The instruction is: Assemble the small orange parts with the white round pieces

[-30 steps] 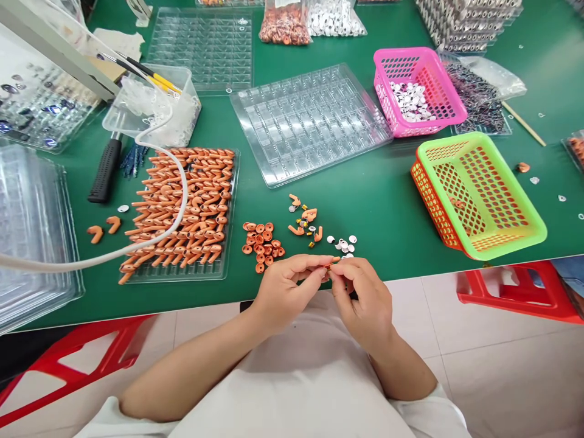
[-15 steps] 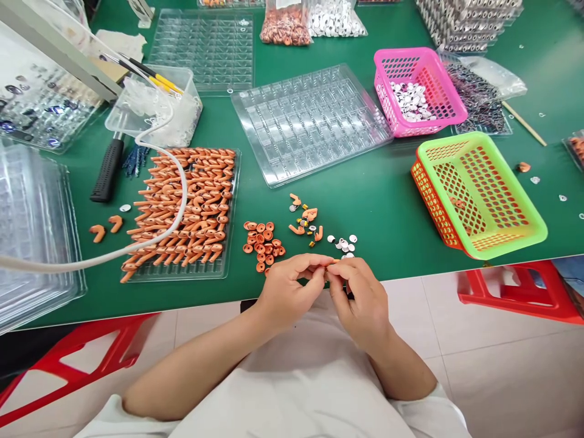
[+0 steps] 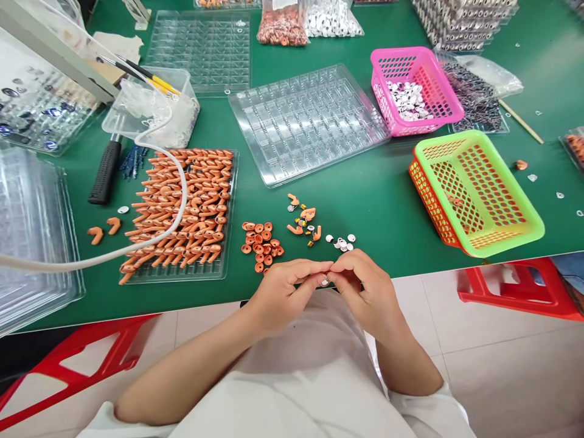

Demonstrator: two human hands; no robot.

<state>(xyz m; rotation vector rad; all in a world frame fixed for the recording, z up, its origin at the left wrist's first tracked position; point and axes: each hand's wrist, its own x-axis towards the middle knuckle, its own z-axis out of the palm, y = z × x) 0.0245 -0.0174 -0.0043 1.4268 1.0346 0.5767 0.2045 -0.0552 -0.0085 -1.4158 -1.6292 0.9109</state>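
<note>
One small piece (image 3: 325, 281), white with a dark spot, shows at the pinched fingertips, over the near edge of the green table (image 3: 365, 201); the rest of it is hidden. The left hand (image 3: 287, 292) clamps it between thumb and forefinger. The right hand (image 3: 370, 295) meets the left tip to tip, its own thumb and forefinger drawn together, though I cannot tell whether they grip the piece too. The step in hand looks like close fingertip fitting or pressing; the next move calls for a steady left pinch and small, exact pressure from the right. Just beyond the fingers lie white discs (image 3: 343, 244), a loose group of orange bent parts (image 3: 308, 214) with yellow bits among them, and a cluster of orange cups (image 3: 258, 238). Farther left, a clear tray (image 3: 221, 266) bears rows of orange pieces (image 3: 176, 210), crossed by a white cable (image 3: 185, 182); well to the right stands a green basket (image 3: 537, 232)
</note>
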